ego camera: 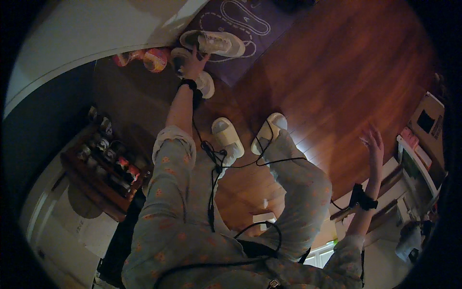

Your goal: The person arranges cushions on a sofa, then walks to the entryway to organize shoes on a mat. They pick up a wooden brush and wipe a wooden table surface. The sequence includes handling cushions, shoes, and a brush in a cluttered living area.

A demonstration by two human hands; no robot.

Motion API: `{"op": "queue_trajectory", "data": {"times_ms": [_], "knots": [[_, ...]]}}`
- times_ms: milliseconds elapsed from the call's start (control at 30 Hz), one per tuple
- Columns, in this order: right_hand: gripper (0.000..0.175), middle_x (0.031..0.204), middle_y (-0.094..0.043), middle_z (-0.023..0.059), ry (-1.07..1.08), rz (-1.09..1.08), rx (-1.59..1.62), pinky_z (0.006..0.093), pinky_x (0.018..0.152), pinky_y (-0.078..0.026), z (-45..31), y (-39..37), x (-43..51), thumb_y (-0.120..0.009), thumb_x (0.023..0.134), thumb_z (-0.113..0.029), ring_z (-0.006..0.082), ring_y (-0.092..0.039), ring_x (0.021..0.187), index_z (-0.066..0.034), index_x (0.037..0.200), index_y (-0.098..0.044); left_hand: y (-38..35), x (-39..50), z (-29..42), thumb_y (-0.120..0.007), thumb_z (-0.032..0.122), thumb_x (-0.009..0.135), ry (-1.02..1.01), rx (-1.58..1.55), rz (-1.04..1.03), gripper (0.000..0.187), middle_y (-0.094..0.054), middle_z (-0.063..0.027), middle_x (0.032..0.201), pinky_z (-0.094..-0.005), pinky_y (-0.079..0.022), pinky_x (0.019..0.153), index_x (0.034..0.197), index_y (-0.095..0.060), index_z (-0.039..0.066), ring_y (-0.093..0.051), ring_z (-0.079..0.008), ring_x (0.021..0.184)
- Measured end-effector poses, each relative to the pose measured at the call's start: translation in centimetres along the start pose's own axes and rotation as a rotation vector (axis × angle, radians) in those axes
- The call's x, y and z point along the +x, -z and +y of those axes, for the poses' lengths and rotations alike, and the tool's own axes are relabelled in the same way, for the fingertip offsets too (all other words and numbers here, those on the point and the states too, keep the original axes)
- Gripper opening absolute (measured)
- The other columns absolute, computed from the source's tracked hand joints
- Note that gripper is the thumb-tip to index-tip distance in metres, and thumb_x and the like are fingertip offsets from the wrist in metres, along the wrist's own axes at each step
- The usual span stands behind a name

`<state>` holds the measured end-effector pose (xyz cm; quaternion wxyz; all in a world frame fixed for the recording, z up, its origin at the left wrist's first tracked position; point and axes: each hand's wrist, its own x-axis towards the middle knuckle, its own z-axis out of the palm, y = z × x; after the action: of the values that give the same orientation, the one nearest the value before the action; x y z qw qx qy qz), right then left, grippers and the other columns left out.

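My left hand (195, 65) reaches down between two light-coloured shoes. Its fingers lie at the side of the upper shoe (220, 44), which rests on a purple mat (249, 54) with white outlines. Partly under the hand is the other shoe (206, 83), on the floor beside the mat. Whether the fingers grip either shoe cannot be told. Out to the right, my right hand (373, 139) hangs in the air above the wooden floor, fingers apart, holding nothing. Both wrists wear black bands joined to black cables (234, 167).
Pale slippers (227, 135) are on my feet. Red and orange items (155, 59) lie by the white panel at upper left. A wooden rack (94, 191) with small objects stands left. Shelving (415, 155) and a cardboard box (427, 126) stand right. Cables hang across my legs.
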<state>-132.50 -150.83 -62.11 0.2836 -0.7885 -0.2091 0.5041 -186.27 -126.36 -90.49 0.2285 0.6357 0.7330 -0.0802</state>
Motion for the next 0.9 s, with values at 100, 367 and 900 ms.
{"op": "queue_trajectory", "data": {"times_ms": [100, 367, 900], "knots": [[0.041, 0.118, -0.047, 0.0075, -0.042, 0.043, 0.032, 0.0262, 0.081, -0.044, 2.5, 0.7, -0.7, -0.050, 0.087, -0.020, 0.0155, -0.057, 0.088, -0.0046, 0.125, -0.041, -0.3, 0.7, 0.6, -0.044, 0.033, 0.086, -0.012, -0.001, 0.040, 0.044, -0.059, -0.0187, 0.097, -0.0536, -0.041, 0.077, 0.127, -0.036, 0.016, -0.056, -0.0395, 0.090], [0.041, 0.112, -0.053, 0.0090, -0.111, 0.008, 0.037, 0.0265, 0.080, -0.045, 5.3, 1.2, -1.8, -0.050, 0.087, -0.020, 0.0157, -0.058, 0.087, -0.0063, 0.125, -0.041, 0.2, 2.5, 0.5, -0.050, 0.005, 0.078, -0.188, -0.190, 0.152, 0.012, -0.060, -0.0208, 0.083, -0.0419, -0.046, 0.068, 0.085, -0.059, 0.000, -0.057, -0.0367, 0.083], [0.040, 0.111, -0.053, 0.0107, -0.181, 0.025, 0.121, 0.0269, 0.080, -0.044, 5.4, 0.6, -5.3, -0.050, 0.087, -0.018, 0.0187, -0.057, 0.092, -0.0046, 0.123, -0.042, 1.6, -3.9, 5.0, -0.052, 0.023, 0.078, -0.369, 0.377, -0.245, 0.029, -0.059, -0.0160, 0.094, -0.0398, -0.047, 0.073, 0.101, -0.055, 0.006, -0.058, -0.0321, 0.085]]}}
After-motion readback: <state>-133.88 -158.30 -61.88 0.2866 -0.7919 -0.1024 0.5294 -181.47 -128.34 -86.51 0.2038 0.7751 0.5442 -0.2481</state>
